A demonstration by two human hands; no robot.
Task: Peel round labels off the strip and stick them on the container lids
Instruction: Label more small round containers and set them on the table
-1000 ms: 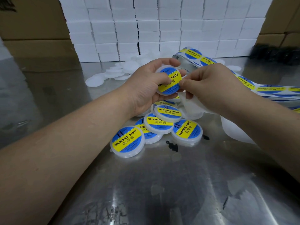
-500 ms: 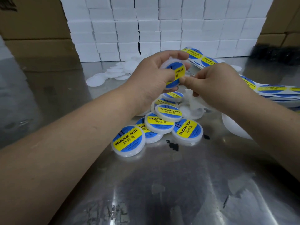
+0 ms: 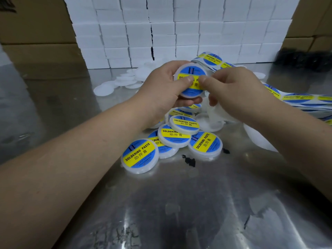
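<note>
My left hand (image 3: 161,88) holds a round white lid (image 3: 190,72) above the table, its blue and yellow "SOLDERING PASTE" label facing me. Both thumbs press on the label's yellow band. My right hand (image 3: 231,90) touches the lid from the right and also grips a crumpled length of translucent backing paper (image 3: 212,112). The label strip (image 3: 296,97) runs off to the right edge, with a loop of it (image 3: 212,59) behind my hands. A heap of labelled lids (image 3: 179,133) lies just below my hands.
The metal table (image 3: 179,203) carries plain white lids (image 3: 115,85) at the back left. A wall of white boxes (image 3: 179,29) stands behind them, with cardboard cartons (image 3: 36,24) to either side. A dark scrap (image 3: 188,160) lies near the heap.
The held lid has turned from edge-on to facing me. My right thumb has moved onto the label beside my left thumb, and both hands sit slightly higher.
</note>
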